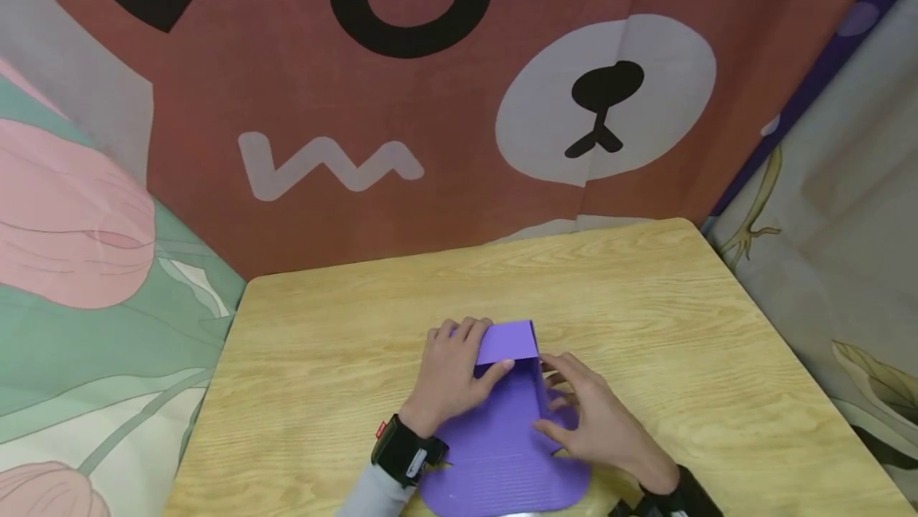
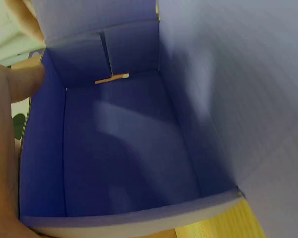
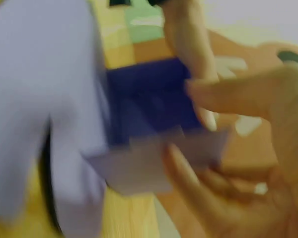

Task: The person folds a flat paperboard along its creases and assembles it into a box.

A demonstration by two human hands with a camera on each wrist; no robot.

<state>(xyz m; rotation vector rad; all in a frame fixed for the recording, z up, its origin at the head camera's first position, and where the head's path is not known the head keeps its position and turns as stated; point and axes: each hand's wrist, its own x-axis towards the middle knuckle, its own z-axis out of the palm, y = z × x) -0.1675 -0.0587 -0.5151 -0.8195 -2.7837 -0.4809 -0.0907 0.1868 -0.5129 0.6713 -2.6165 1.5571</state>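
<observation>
A purple cardboard box [image 1: 508, 343], partly folded, stands on the table with its long lid flap [image 1: 502, 473] spread toward me. My left hand [image 1: 450, 380] grips the box from its left, fingers over the far part and thumb along the near edge. Inside, the left wrist view shows a bare box floor [image 2: 124, 144] and two end flaps with a small slot under them. My right hand [image 1: 601, 420] is at the box's right side, fingers loosely bent and fingertips against the side wall [image 3: 139, 171]. Its thumb stands apart from the fingers. The right wrist view is blurred.
The wooden table [image 1: 323, 358] reaches beyond the box on both sides. Behind it hangs a brown cloth [image 1: 445, 103] with a printed bear face. Patterned curtains [image 1: 86, 342] flank the table. Each wrist carries a black strap [image 1: 409, 449].
</observation>
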